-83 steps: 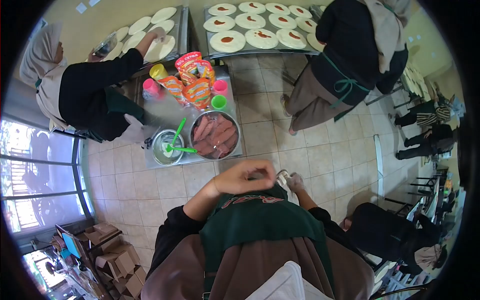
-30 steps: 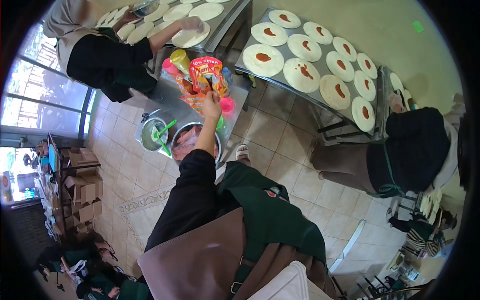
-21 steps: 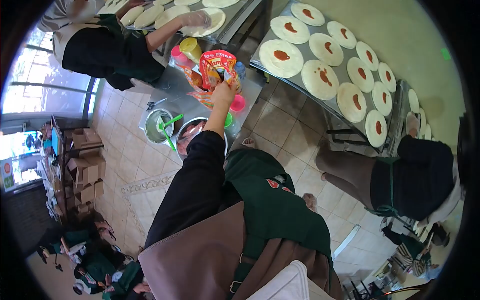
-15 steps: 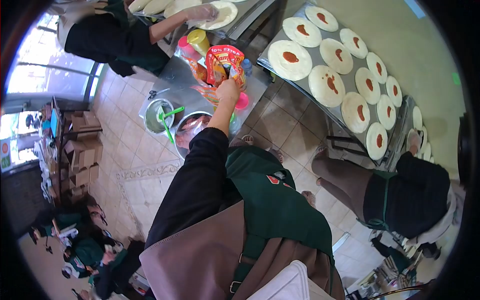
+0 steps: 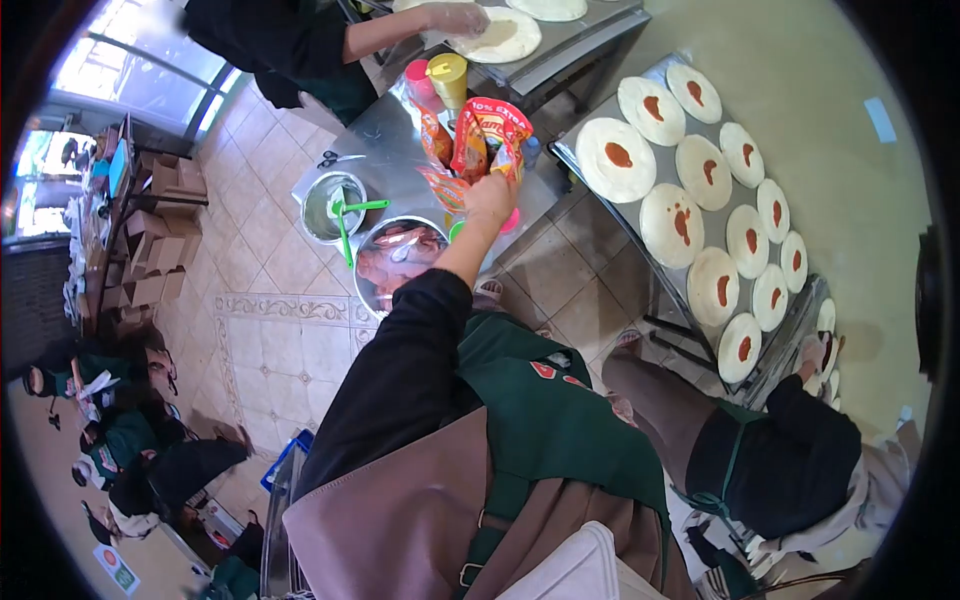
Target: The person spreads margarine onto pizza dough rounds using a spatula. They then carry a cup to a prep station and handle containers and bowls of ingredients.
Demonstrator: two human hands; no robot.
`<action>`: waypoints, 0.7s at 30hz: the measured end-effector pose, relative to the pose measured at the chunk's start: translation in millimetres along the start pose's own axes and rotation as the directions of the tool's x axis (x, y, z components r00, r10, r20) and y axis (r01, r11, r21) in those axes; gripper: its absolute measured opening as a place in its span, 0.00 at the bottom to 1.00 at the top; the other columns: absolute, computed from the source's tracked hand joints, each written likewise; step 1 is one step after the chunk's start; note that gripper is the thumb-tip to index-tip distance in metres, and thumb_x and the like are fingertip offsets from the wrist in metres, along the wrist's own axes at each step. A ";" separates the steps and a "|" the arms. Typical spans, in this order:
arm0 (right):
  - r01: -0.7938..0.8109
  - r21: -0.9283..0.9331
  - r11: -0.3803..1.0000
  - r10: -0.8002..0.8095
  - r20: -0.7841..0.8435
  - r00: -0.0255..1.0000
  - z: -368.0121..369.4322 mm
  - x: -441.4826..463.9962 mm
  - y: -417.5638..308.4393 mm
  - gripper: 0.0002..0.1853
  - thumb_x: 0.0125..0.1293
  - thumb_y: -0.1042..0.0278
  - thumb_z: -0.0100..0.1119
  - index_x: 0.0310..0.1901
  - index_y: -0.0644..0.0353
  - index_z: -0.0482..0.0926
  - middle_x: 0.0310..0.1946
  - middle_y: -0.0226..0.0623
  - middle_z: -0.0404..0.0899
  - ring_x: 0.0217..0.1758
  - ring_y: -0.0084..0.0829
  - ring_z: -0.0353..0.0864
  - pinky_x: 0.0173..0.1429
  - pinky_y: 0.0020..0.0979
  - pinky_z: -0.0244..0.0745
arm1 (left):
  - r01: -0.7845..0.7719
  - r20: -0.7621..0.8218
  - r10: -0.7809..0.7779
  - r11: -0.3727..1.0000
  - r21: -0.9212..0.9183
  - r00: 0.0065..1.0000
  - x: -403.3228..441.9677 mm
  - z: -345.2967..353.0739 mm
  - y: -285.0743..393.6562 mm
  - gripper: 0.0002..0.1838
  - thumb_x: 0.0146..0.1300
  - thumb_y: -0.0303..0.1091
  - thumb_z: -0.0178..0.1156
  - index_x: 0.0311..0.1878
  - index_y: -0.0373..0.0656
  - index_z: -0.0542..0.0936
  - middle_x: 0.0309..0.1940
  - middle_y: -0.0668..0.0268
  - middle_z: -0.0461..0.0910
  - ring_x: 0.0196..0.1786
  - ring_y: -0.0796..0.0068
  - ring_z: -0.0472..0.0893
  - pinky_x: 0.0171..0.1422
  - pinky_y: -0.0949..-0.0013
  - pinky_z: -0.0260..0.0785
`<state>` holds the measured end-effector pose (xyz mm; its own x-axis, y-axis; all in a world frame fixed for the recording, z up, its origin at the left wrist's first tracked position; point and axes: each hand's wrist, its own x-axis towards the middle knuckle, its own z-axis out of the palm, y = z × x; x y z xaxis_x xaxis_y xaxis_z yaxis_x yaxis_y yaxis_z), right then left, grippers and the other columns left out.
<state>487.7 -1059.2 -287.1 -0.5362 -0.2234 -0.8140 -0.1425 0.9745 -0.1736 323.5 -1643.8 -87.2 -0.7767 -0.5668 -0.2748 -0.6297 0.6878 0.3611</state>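
Observation:
My bare left hand reaches over the metal table, its fingers closed at the lower edge of a red and yellow pouch. Other orange pouches lie against it. A yellow cup and a pink cup stand behind them; another pink cup and a green one are partly hidden by my hand and forearm. Nearer me are a large bowl of reddish-pink pieces and a smaller bowl with green-handled utensils. At the apron's right edge, my gloved right hand shows only slightly, its fingers unclear.
Scissors lie behind the small bowl. On the right, a metal table holds several flat dough rounds with red sauce. One person works at the upper left, another at the lower right. Cardboard boxes are stacked at the left.
My left hand has gone from in front of my apron to the pouches and stays there. The view has swung, so the tables have shifted in the picture.

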 end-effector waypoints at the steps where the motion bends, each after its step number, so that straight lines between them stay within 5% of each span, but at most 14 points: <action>1: 0.009 0.102 0.995 -0.010 0.013 1.000 -6.4 4.7 -11.4 0.06 0.56 0.66 0.56 0.28 0.57 0.79 0.28 0.39 0.80 0.32 0.35 0.79 0.38 0.38 0.74 | -0.039 -0.046 0.039 0.999 0.000 0.998 -9.7 1.1 -2.9 0.24 0.63 0.48 0.51 0.50 0.35 0.72 0.33 0.51 0.83 0.39 0.51 0.84 0.42 0.51 0.75; 4: 0.026 0.402 0.915 -0.045 0.039 0.998 -29.2 21.5 -54.9 0.08 0.61 0.66 0.52 0.29 0.58 0.78 0.24 0.34 0.77 0.23 0.27 0.76 0.30 0.34 0.73 | -0.193 -0.087 0.179 0.963 -0.188 0.980 -38.6 16.7 -24.1 0.21 0.62 0.47 0.52 0.48 0.39 0.69 0.30 0.49 0.81 0.36 0.47 0.82 0.40 0.50 0.74; 5: 0.028 0.394 0.919 -0.045 0.034 0.998 -51.9 12.4 -80.1 0.08 0.61 0.66 0.52 0.29 0.58 0.78 0.24 0.34 0.77 0.23 0.27 0.76 0.30 0.34 0.73 | -0.274 -0.115 0.252 0.924 -0.268 0.961 -48.2 29.7 -36.0 0.19 0.62 0.47 0.53 0.45 0.40 0.70 0.29 0.49 0.81 0.35 0.47 0.82 0.39 0.49 0.73; 6: 0.184 0.274 0.944 -0.150 -0.141 0.979 -71.1 9.9 -94.4 0.08 0.61 0.65 0.53 0.31 0.59 0.78 0.24 0.37 0.77 0.25 0.31 0.77 0.31 0.34 0.73 | -0.286 -0.004 0.300 0.906 -0.311 0.954 -62.8 24.6 -41.4 0.18 0.62 0.47 0.55 0.44 0.41 0.71 0.29 0.51 0.81 0.35 0.48 0.81 0.39 0.50 0.72; 9: 0.480 -0.220 0.849 -0.520 -0.510 0.686 -180.8 12.1 -222.6 0.09 0.61 0.64 0.56 0.36 0.61 0.78 0.26 0.46 0.78 0.28 0.43 0.79 0.34 0.37 0.74 | -0.314 0.265 0.451 0.847 -0.429 0.853 -101.5 7.2 -63.4 0.16 0.62 0.46 0.56 0.42 0.43 0.72 0.28 0.53 0.80 0.35 0.50 0.81 0.38 0.51 0.71; 11: 0.579 -0.169 0.798 -0.538 -0.633 0.557 -252.9 -0.2 -311.1 0.07 0.60 0.69 0.57 0.37 0.61 0.78 0.31 0.50 0.79 0.34 0.51 0.80 0.38 0.40 0.75 | -0.359 0.283 0.485 0.844 -0.398 0.827 -116.3 21.2 -84.6 0.15 0.62 0.46 0.56 0.41 0.45 0.72 0.28 0.55 0.80 0.35 0.51 0.81 0.37 0.51 0.70; 15: 0.838 -0.086 0.538 -0.610 -0.726 0.317 -348.5 8.4 -415.1 0.09 0.59 0.80 0.57 0.41 0.60 0.77 0.33 0.46 0.80 0.32 0.45 0.81 0.36 0.35 0.75 | -0.301 0.377 0.416 0.896 -0.327 0.828 -117.3 18.0 -94.3 0.15 0.62 0.47 0.56 0.39 0.45 0.71 0.30 0.57 0.80 0.36 0.52 0.81 0.38 0.50 0.70; 17: 0.748 0.421 0.513 -0.466 -0.596 0.654 -382.2 13.0 -454.0 0.08 0.62 0.79 0.54 0.43 0.60 0.77 0.32 0.45 0.79 0.30 0.42 0.80 0.35 0.31 0.74 | -0.273 0.413 0.390 0.909 -0.315 0.823 -104.5 8.2 -86.0 0.15 0.63 0.47 0.54 0.39 0.44 0.73 0.32 0.55 0.80 0.38 0.52 0.81 0.41 0.50 0.71; 19: 0.881 0.207 0.426 -0.563 -0.702 0.437 -413.8 22.5 -498.6 0.09 0.63 0.80 0.52 0.44 0.61 0.76 0.32 0.43 0.79 0.30 0.41 0.79 0.36 0.30 0.73 | -0.231 0.458 0.351 0.926 -0.297 0.817 -103.1 1.5 -78.4 0.16 0.64 0.47 0.53 0.39 0.43 0.74 0.34 0.53 0.81 0.40 0.51 0.81 0.44 0.50 0.72; 21: 0.935 -0.149 0.321 -0.750 -0.643 0.155 -451.8 54.0 -540.8 0.10 0.66 0.77 0.50 0.46 0.58 0.77 0.33 0.32 0.77 0.33 0.21 0.76 0.36 0.23 0.71 | -0.194 0.537 0.307 0.946 -0.258 0.786 -92.3 -5.9 -70.7 0.18 0.64 0.49 0.52 0.40 0.42 0.76 0.36 0.53 0.81 0.41 0.50 0.81 0.45 0.50 0.72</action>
<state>159.8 -1608.6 13.3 -0.5113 -0.7803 0.3601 -0.6710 0.1007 -0.7345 439.8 -1642.8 -82.0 -0.8122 0.0097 -0.5833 -0.4413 0.6438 0.6251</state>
